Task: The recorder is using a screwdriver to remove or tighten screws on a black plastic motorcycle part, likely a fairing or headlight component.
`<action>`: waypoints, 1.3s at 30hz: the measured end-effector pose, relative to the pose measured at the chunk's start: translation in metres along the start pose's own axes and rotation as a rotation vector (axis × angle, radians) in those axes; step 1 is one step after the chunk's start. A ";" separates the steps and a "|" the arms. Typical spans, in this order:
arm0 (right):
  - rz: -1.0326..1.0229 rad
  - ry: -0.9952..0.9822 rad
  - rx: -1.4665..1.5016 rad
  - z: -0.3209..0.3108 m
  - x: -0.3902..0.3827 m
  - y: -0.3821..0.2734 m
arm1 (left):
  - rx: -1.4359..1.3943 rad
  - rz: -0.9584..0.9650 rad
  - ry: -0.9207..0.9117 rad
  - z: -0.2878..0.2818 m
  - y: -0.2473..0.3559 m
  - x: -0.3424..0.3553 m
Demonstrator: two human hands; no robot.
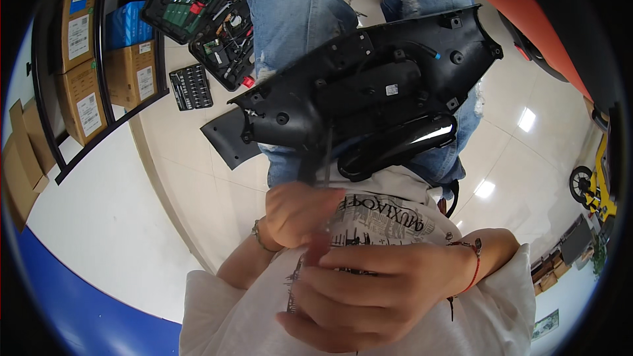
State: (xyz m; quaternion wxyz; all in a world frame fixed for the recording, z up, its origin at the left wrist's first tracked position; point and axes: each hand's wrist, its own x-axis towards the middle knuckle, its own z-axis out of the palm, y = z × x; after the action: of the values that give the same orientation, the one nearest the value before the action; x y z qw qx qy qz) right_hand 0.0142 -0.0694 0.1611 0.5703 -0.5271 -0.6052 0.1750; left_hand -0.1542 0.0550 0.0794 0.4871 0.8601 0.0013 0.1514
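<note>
Currently, your left hand [300,214] is curled before your shirt [241,320], near a thin, blurred dark rod [328,151]; I cannot tell whether it grips that. Your right hand [389,290], nearer the lower edge, has bent fingers, and its hold is unclear too. The black panel [369,82] lies across your jeans [300,16], a glossy curved piece [399,148] by its near edge. An open tool case [155,12] sits beside your left leg.
</note>
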 end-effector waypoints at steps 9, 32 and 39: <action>0.052 -0.115 0.094 -0.006 0.005 -0.004 | 0.040 0.019 0.152 0.005 0.000 0.005; 0.026 -0.178 -0.097 -0.001 0.002 -0.002 | 0.104 0.022 0.159 0.006 0.002 0.005; 0.020 -0.121 -0.164 -0.002 0.003 -0.003 | 0.016 -0.023 0.158 0.007 0.000 0.004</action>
State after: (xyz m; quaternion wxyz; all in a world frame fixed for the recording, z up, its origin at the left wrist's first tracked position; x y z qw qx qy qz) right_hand 0.0149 -0.0687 0.1660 0.4860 -0.5664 -0.6455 0.1621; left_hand -0.1485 0.0492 0.0771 0.4804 0.8492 0.0509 0.2132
